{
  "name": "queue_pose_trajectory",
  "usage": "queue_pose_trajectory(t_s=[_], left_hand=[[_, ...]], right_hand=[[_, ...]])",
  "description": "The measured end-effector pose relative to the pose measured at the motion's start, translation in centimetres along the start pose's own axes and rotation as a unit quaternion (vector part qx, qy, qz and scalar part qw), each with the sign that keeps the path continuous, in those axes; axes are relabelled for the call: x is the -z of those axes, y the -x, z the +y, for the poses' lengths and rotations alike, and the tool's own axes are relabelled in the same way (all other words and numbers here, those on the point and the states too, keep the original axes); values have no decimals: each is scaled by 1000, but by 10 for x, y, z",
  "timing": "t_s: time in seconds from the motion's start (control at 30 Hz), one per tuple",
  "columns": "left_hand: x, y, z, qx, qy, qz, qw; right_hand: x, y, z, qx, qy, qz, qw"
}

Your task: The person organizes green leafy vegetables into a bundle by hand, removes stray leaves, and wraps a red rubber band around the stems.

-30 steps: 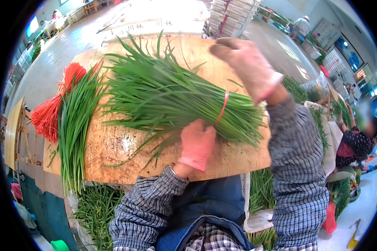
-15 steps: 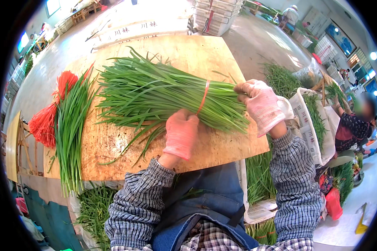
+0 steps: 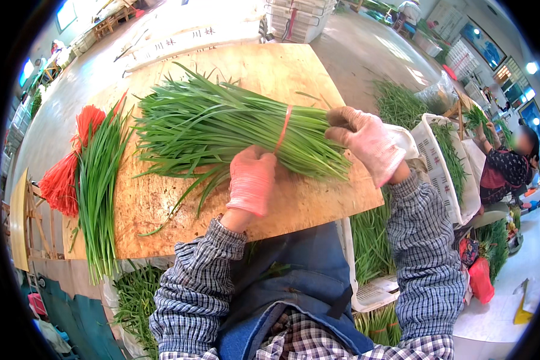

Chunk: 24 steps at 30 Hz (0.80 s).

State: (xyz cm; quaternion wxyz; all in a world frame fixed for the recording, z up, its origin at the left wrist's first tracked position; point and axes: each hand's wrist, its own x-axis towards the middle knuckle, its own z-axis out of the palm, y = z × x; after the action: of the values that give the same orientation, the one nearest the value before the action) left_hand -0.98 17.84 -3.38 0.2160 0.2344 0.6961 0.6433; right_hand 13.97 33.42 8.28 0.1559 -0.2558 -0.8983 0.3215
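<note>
A thick bundle of green garlic chives (image 3: pixel 216 123) lies on the wooden board, leaves to the left and cut stems to the right. An orange-red band (image 3: pixel 284 129) circles it near the stem end. My left hand (image 3: pixel 251 180), in a pink glove, is closed on the bundle's near side by the band; its fingertips are partly hidden. My right hand (image 3: pixel 369 143), in a pink glove with a soiled brown finger area, has its fingers and thumb curled at the upper stem ends. A few loose leaves hang out of the bundle by my left wrist.
The wooden board (image 3: pixel 162 207) bears looser chives (image 3: pixel 99 198) and a red bunch of ties (image 3: pixel 63 180) at left. White crates (image 3: pixel 441 171) of greens stand at right and below the board. A co-worker (image 3: pixel 507 162) sits at far right. Stacked crates (image 3: pixel 299 23) stand beyond the board.
My right hand has shifted slightly left and its fingers sit closer over the stem ends. The left hand keeps its place by the band. The whole view has shifted a little.
</note>
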Motion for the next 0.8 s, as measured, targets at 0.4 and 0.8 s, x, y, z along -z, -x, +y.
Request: queue_pose_trajectory(t_s=[0.4, 0.8], left_hand=[[0, 7, 14, 23, 4, -16, 1000], [2, 2, 21, 51, 6, -32, 998]], right_hand=[[-1, 7, 29, 206, 141, -5, 968], [-25, 27, -35, 136, 367, 43, 919]])
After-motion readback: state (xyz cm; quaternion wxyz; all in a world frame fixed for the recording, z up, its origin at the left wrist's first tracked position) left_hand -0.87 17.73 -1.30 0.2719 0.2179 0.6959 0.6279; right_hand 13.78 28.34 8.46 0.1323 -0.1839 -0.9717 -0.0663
